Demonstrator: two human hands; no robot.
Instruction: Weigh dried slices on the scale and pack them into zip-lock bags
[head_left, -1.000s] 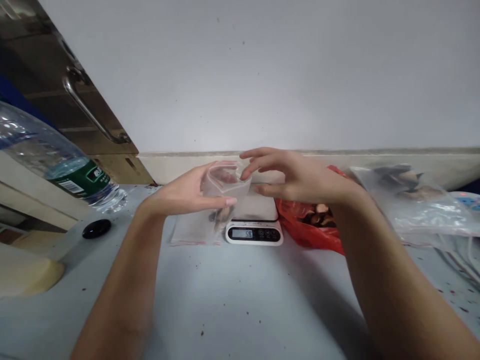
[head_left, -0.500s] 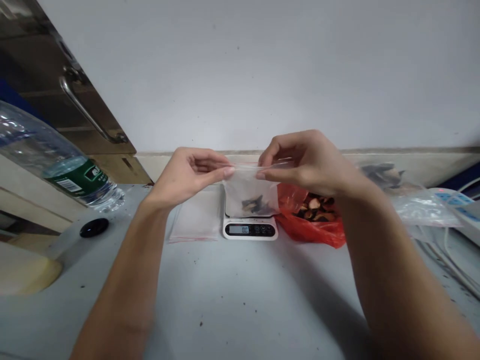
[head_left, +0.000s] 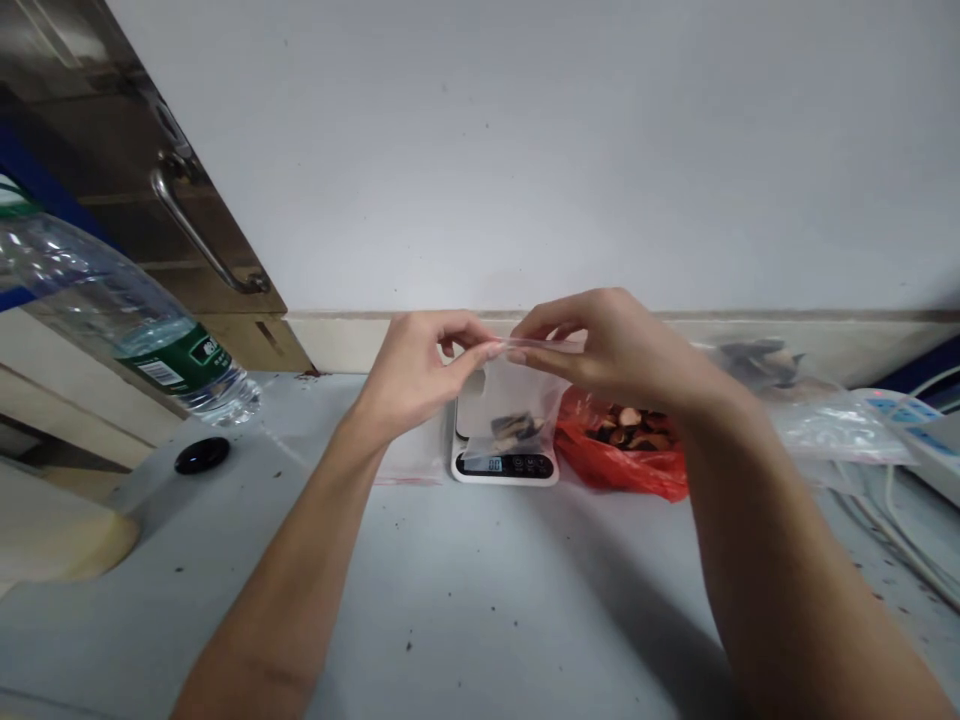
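Left hand (head_left: 435,368) has been brought inward along the top edge of a small translucent plastic bag (head_left: 491,403); half a second ago it was held well apart from the right hand (head_left: 600,345), and its fingertips are now placed just beside that hand's. On the pale blue-grey tabletop (head_left: 420,600), a crumpled glossy red plastic bag (head_left: 622,466) holding dark-rimmed dried slices (head_left: 634,432) is found just right of a flat white digital scale (head_left: 460,470). Flat clear plastic bags with red edges (head_left: 412,462) are seen left of the scale, partly covered by the left arm. Over the scale, the translucent bag is suspended, its top edge pinched between thumb and fingers of both hands; contact with the scale cannot be confirmed. Dark and pale dried pieces (head_left: 514,430) are gathered at its bottom. Zero is apparently shown on the small grey display (head_left: 481,465), as half a second ago. Since the mouth was spread open in the first frame, its closing is judged to be under way; a completed seal cannot be verified.
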